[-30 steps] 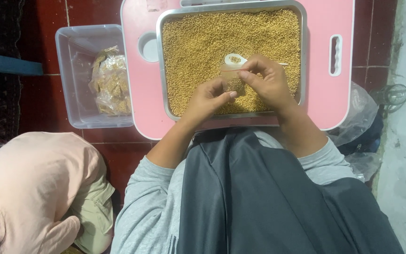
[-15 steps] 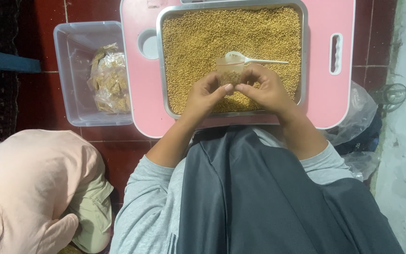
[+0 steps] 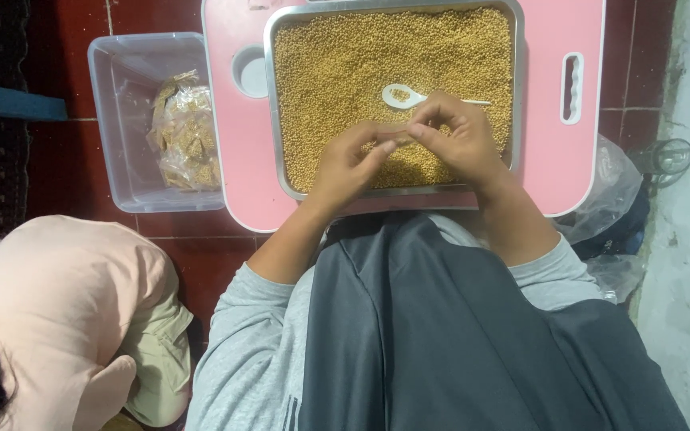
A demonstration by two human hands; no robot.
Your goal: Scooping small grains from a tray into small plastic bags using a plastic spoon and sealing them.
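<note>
A metal tray (image 3: 268,104) full of small yellow grains sits on a pink lap table (image 3: 545,160) in front of me. A white plastic spoon (image 3: 399,96) lies on the grains with a few grains in its bowl. My left hand (image 3: 353,160) and my right hand (image 3: 457,140) meet fingertip to fingertip just below the spoon, low over the grains. Both pinch a small clear packet (image 3: 394,142) between them. The fingers hide most of it.
A clear plastic bin (image 3: 113,120) holding filled grain packets (image 3: 181,132) stands on the red tile floor left of the table. Another person in a peach shirt (image 3: 57,303) crouches at lower left. Crumpled plastic bags (image 3: 608,191) lie at the right by a pale wall.
My right hand has put the spoon down on the grains. Both hands have come together on the small packet, fingertips touching.
</note>
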